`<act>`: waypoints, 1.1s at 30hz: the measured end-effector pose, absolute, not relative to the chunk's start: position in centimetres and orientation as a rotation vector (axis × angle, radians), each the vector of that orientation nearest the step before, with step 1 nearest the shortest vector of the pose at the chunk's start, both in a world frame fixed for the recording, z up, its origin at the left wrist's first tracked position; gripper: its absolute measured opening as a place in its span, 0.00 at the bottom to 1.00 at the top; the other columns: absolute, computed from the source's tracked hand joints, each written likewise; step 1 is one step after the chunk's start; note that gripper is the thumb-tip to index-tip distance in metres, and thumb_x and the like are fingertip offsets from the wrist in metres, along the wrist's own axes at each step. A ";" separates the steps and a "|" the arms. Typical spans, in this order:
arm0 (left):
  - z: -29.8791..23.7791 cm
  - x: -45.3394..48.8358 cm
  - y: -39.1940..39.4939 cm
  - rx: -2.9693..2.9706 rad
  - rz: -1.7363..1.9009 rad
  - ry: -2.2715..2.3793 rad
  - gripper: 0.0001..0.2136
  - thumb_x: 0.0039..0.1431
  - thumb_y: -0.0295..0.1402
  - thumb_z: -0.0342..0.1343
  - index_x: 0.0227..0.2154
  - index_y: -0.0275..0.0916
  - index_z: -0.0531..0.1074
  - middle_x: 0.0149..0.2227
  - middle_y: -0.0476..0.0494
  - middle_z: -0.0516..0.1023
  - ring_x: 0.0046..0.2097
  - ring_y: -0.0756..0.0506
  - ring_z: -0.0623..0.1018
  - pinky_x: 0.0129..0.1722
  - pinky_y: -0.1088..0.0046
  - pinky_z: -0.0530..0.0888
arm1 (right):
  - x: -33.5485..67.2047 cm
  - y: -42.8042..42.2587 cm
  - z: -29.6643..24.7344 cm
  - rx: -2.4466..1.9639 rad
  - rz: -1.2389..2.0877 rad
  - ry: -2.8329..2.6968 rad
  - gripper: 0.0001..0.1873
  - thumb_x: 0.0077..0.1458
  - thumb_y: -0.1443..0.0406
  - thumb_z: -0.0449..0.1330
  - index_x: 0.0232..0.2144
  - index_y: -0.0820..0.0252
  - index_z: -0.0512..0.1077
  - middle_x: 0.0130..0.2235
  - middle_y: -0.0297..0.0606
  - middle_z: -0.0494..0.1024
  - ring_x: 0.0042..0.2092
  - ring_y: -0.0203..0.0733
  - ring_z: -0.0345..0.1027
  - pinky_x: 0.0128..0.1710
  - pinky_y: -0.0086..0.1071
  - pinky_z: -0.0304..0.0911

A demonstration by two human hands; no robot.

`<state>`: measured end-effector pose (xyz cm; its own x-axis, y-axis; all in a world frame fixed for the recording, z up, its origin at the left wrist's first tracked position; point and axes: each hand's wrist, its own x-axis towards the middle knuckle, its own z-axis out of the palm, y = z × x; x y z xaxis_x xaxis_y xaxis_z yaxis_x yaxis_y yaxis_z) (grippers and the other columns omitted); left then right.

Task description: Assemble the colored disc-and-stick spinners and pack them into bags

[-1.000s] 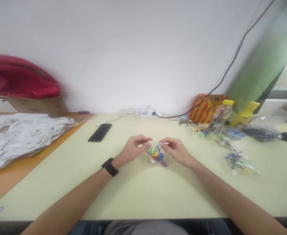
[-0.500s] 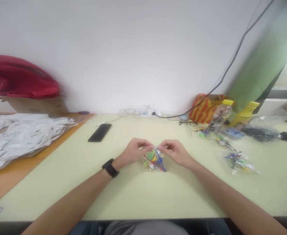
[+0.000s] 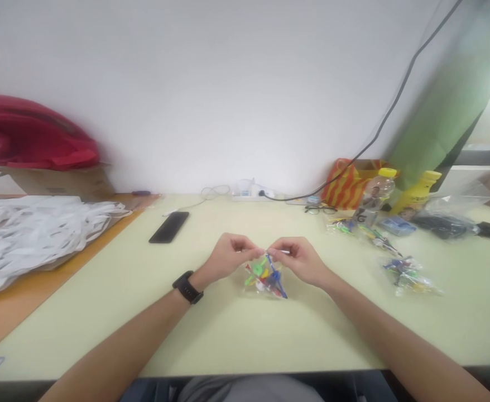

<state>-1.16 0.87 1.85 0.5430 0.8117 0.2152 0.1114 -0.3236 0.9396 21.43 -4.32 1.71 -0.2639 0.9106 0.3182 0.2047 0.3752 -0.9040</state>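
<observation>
A small clear plastic bag (image 3: pixel 265 276) filled with colourful small parts hangs just above the pale yellow table (image 3: pixel 236 329) in the middle. My left hand (image 3: pixel 228 257), with a black watch on its wrist, pinches the bag's top edge from the left. From the right, my right hand (image 3: pixel 297 258) pinches the same top edge. The fingertips of both hands nearly meet over the bag.
A black phone (image 3: pixel 168 226) lies to the back left. White bags (image 3: pixel 39 229) are heaped at far left, with a red bag (image 3: pixel 35 134) on a cardboard box behind. More small filled bags (image 3: pixel 410 274), two yellow-capped bottles (image 3: pixel 379 192), glasses and a power strip lie at back right.
My two hands have drawn closer together along the bag's top edge. The bag itself has barely shifted.
</observation>
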 end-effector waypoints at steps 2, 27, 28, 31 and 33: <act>2.0 -1.4 1.1 1.775 0.865 0.793 0.14 0.54 0.42 0.71 0.27 0.34 0.80 0.27 0.42 0.83 0.27 0.48 0.78 0.26 0.75 0.73 | 21.5 -4.3 1.9 -1.013 0.945 -1.722 0.18 0.61 0.52 0.65 0.31 0.61 0.80 0.30 0.38 0.81 0.31 0.39 0.70 0.31 0.31 0.65; 1.6 -2.1 1.9 2.029 0.625 0.814 0.14 0.61 0.46 0.64 0.38 0.40 0.84 0.40 0.42 0.85 0.41 0.43 0.80 0.40 0.71 0.73 | 25.0 -2.4 1.9 -0.971 0.984 -1.226 0.19 0.51 0.50 0.73 0.30 0.59 0.78 0.26 0.34 0.75 0.26 0.34 0.63 0.24 0.29 0.59; 1.5 -2.0 1.8 2.020 0.622 0.821 0.14 0.60 0.45 0.65 0.38 0.40 0.84 0.39 0.42 0.85 0.40 0.44 0.80 0.39 0.71 0.73 | 25.0 -2.4 1.8 -0.969 0.985 -1.221 0.19 0.51 0.50 0.73 0.30 0.59 0.78 0.26 0.34 0.75 0.26 0.34 0.63 0.24 0.29 0.59; 1.4 -2.0 1.6 1.971 0.604 0.823 0.13 0.61 0.44 0.64 0.34 0.39 0.83 0.36 0.42 0.85 0.38 0.44 0.79 0.38 0.72 0.73 | 25.1 -2.2 1.7 -0.977 0.982 -1.220 0.20 0.50 0.49 0.73 0.30 0.59 0.78 0.26 0.35 0.75 0.27 0.35 0.64 0.25 0.29 0.60; 1.3 -2.1 1.5 1.950 0.625 0.818 0.13 0.62 0.44 0.63 0.33 0.38 0.82 0.35 0.42 0.84 0.37 0.45 0.79 0.38 0.71 0.73 | 25.1 -2.3 1.7 -0.979 0.975 -1.217 0.20 0.50 0.49 0.73 0.30 0.59 0.77 0.26 0.34 0.75 0.27 0.35 0.63 0.25 0.29 0.59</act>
<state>-2.06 1.50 1.34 0.6526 0.7510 0.1004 0.2941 -0.3733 0.8799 25.09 -2.26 1.74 0.0912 0.9557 0.2800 -0.0652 0.2863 -0.9559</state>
